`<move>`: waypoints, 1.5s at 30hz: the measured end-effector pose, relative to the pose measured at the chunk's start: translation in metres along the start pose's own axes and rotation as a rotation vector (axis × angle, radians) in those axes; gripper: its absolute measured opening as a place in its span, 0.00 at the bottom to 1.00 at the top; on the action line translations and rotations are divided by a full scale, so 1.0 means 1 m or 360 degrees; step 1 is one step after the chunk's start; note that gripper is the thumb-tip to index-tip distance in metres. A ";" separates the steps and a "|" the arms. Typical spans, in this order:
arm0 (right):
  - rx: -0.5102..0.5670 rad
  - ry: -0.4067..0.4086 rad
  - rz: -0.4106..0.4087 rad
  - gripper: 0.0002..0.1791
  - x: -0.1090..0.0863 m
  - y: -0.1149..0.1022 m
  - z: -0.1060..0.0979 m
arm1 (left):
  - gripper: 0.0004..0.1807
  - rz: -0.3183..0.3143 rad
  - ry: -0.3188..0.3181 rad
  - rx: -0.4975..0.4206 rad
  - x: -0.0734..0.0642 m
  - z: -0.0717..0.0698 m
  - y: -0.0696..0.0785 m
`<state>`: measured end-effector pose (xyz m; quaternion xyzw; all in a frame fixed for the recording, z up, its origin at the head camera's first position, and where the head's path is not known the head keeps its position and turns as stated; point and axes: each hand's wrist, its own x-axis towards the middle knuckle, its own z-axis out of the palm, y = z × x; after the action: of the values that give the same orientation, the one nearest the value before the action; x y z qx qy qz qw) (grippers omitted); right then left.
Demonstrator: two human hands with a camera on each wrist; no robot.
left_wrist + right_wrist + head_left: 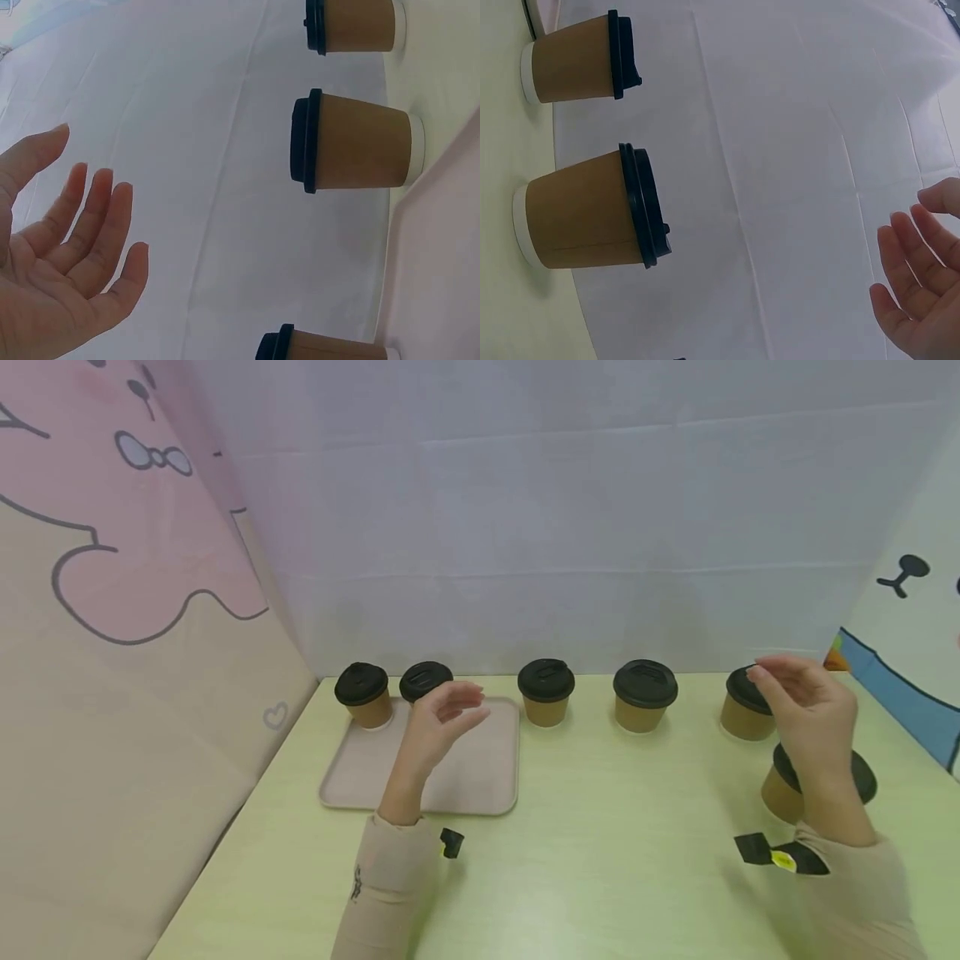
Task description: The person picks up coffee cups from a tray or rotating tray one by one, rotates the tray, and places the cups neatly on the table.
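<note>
My left hand (438, 727) hovers over the beige tray (491, 760), its fingers loosely bent and nothing between them. Behind it stands a brown paper cup with a black lid (426, 680), partly covered by the hand. Another lidded cup (362, 695) is at the tray's back left corner. Over on the right, my right hand (816, 718) is raised with gently curved fingers and holds nothing. It overlaps a lidded cup (748, 703) and, nearer me, one more cup (783, 789). The left wrist view shows an upright cup (364, 142) apart from the fingers.
Between the hands, two more lidded cups, one (546, 693) beside the tray and one (645, 695) further right, stand along the back of the pale green table (600, 860). A white cloth (562, 527) hangs behind. Patterned cloths (150, 718) close off both sides.
</note>
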<state>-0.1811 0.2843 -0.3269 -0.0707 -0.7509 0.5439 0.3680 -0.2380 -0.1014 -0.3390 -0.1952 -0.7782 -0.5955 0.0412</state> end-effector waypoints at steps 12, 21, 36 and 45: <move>-0.0168 -0.0213 -0.0188 0.08 -0.011 0.003 0.022 | 0.13 -0.0021 -0.0157 0.0290 -0.006 -0.012 0.009; -0.0079 -0.0346 -0.0259 0.10 -0.019 0.004 0.043 | 0.11 0.0074 -0.0302 0.0285 -0.009 -0.018 0.015; -0.0019 -0.0589 -0.0433 0.10 -0.034 -0.002 0.097 | 0.12 0.0225 -0.0531 0.0341 -0.009 -0.016 0.009; -0.0001 -0.0642 -0.0470 0.12 -0.043 -0.027 0.128 | 0.11 0.0353 -0.0635 0.0431 -0.011 -0.004 0.013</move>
<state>-0.2232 0.1537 -0.3414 0.1495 -0.8115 0.4871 0.2861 -0.2238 -0.1051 -0.3292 -0.3857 -0.8173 -0.4275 -0.0223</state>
